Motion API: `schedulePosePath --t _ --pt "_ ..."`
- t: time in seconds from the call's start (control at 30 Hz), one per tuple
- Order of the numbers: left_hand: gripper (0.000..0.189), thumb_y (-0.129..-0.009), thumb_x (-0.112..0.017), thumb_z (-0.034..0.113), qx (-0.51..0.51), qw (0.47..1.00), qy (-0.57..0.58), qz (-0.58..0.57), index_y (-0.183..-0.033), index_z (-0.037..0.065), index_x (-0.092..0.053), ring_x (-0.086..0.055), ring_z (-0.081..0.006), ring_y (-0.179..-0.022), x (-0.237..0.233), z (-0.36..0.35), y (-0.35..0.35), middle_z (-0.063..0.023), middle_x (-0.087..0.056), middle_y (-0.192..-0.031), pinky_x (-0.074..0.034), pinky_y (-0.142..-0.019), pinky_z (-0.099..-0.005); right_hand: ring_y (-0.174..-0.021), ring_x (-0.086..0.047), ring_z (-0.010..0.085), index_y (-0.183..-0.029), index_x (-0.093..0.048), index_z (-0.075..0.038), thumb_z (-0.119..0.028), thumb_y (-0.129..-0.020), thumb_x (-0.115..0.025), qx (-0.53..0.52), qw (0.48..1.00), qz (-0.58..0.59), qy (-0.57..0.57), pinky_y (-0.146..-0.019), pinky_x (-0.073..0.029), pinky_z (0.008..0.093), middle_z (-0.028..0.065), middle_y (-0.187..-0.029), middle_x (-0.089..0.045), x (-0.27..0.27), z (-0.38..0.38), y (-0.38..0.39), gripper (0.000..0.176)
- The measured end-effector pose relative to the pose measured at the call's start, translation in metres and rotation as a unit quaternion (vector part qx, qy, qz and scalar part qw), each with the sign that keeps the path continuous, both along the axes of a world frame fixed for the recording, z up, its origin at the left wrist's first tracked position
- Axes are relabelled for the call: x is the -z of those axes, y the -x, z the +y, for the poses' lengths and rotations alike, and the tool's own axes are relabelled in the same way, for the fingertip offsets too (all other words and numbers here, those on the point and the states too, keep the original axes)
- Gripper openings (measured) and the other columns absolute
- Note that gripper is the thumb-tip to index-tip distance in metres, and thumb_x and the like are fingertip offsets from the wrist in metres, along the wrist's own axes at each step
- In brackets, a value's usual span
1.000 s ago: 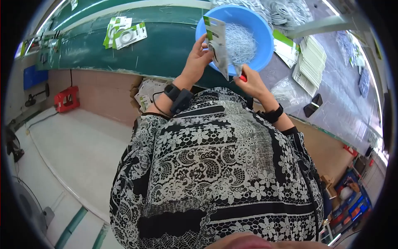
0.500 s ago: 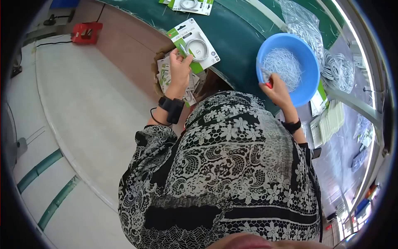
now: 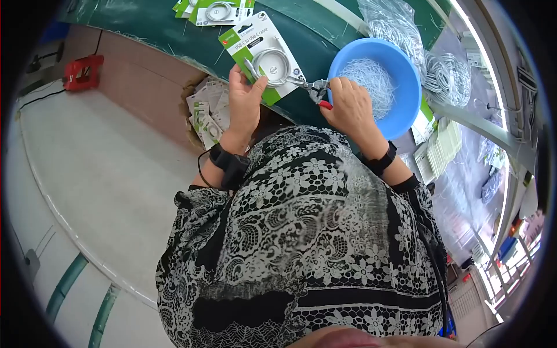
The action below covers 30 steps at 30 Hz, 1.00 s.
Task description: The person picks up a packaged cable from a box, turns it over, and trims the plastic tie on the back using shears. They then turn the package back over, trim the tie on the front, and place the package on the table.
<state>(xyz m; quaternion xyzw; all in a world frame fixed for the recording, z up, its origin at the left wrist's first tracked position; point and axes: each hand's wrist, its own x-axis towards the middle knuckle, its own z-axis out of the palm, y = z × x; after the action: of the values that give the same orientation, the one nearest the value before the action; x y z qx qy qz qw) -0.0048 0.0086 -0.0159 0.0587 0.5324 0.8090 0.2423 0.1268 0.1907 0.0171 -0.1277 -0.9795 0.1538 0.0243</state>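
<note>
My left hand [image 3: 245, 103] grips the lower left edge of a packaged USB-C cable [image 3: 255, 36], a white and green hanging card with a coiled white cable on its front. The thumb lies on the front of the card. My right hand [image 3: 352, 104] is closed around a pair of pliers [image 3: 317, 90] with red handles and a spring. Their metal jaws point left and reach the card's lower right edge. Whether the jaws are closed on anything there is too small to tell.
A blue basin [image 3: 411, 107] of thin white strips stands on the green table [image 3: 174, 43], right of the pliers. More cable packages [image 3: 219, 13] lie at the back. Below the table edge a carton [image 3: 190, 110] holds several packages. Bundled grey cables [image 3: 447, 81] lie beyond the basin.
My right hand has moved left from the basin's near rim, bringing the pliers to the card. The left hand still holds the package. The whole view has shifted with my head.
</note>
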Motion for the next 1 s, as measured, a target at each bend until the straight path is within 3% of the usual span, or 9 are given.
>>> schedulePosePath --t 0.27,0.43,0.57,0.67,0.7,0.8,1.0 --pt "0.051 -0.088 -0.059 -0.002 0.074 0.987 0.091 0.110 -0.132 0.003 -0.034 -0.053 -0.0157 -0.107 -0.008 0.010 -0.004 -0.0096 -0.049 -0.117 -0.046 -0.090 -0.0285 -0.079 -0.058 0.0257 -0.090 -0.054 -0.007 -0.022 -0.066 -0.071 0.013 0.999 -0.027 -0.027 -0.066 -0.043 0.0381 0.0081 -0.083 -0.057 0.002 0.010 -0.002 0.033" --pt "0.050 -0.087 -0.058 -0.002 0.062 0.994 0.046 0.080 -0.131 0.003 -0.035 -0.054 -0.0148 -0.104 -0.001 0.017 -0.005 -0.0087 -0.050 -0.115 -0.047 -0.088 -0.0277 -0.077 -0.059 0.0272 -0.090 -0.053 -0.006 -0.021 -0.068 -0.072 0.021 0.998 -0.045 -0.027 -0.067 -0.044 0.0390 0.0090 -0.082 -0.057 0.003 0.015 -0.007 0.032" --pt "0.050 -0.087 -0.057 -0.004 0.048 0.996 0.045 0.062 -0.131 0.003 -0.034 -0.055 -0.0149 -0.103 0.004 0.023 -0.004 -0.0084 -0.051 -0.114 -0.049 -0.086 -0.0277 -0.072 -0.058 0.0318 -0.088 -0.052 -0.005 -0.021 -0.068 -0.072 0.046 0.993 -0.091 0.061 -0.063 -0.045 0.0405 0.0116 -0.081 -0.058 0.011 0.023 -0.011 0.033" --pt "0.049 -0.088 -0.055 -0.006 0.043 0.996 -0.018 -0.078 -0.130 0.004 -0.033 -0.056 -0.0166 -0.104 0.003 0.029 -0.005 -0.0092 -0.052 -0.115 -0.050 -0.087 -0.0303 -0.076 -0.056 0.0317 -0.093 -0.051 -0.004 -0.014 -0.071 -0.070 0.143 0.932 -0.066 0.327 -0.070 -0.043 0.0415 0.0127 -0.082 -0.055 0.016 0.023 0.000 0.030" --pt "0.049 -0.088 -0.055 -0.006 0.047 0.996 -0.018 -0.079 -0.130 0.004 -0.033 -0.056 -0.0166 -0.104 0.002 0.031 -0.007 -0.0092 -0.052 -0.115 -0.050 -0.087 -0.0303 -0.076 -0.056 0.0317 -0.093 -0.051 -0.004 -0.014 -0.071 -0.070 0.146 0.932 -0.064 0.326 -0.070 -0.043 0.0415 0.0127 -0.082 -0.055 0.019 0.021 0.003 0.030" --pt "0.048 -0.088 -0.053 -0.007 0.064 0.989 -0.026 -0.133 -0.130 0.006 -0.033 -0.055 -0.0188 -0.107 -0.004 0.037 -0.015 -0.0106 -0.051 -0.117 -0.050 -0.090 -0.0332 -0.081 -0.053 0.0325 -0.095 -0.051 -0.003 -0.010 -0.070 -0.068 0.072 0.956 0.138 0.247 -0.071 -0.042 0.0410 0.0145 -0.084 -0.053 0.027 0.014 0.011 0.031" --pt "0.049 -0.088 -0.053 -0.008 0.059 0.977 -0.059 -0.195 -0.130 0.006 -0.033 -0.055 -0.0194 -0.107 -0.004 0.040 -0.027 -0.0109 -0.050 -0.120 -0.050 -0.090 -0.0338 -0.083 -0.052 0.0325 -0.097 -0.052 -0.003 -0.006 -0.068 -0.067 0.033 0.960 0.160 0.229 -0.073 -0.042 0.0409 0.0147 -0.086 -0.053 0.023 0.007 0.014 0.033"
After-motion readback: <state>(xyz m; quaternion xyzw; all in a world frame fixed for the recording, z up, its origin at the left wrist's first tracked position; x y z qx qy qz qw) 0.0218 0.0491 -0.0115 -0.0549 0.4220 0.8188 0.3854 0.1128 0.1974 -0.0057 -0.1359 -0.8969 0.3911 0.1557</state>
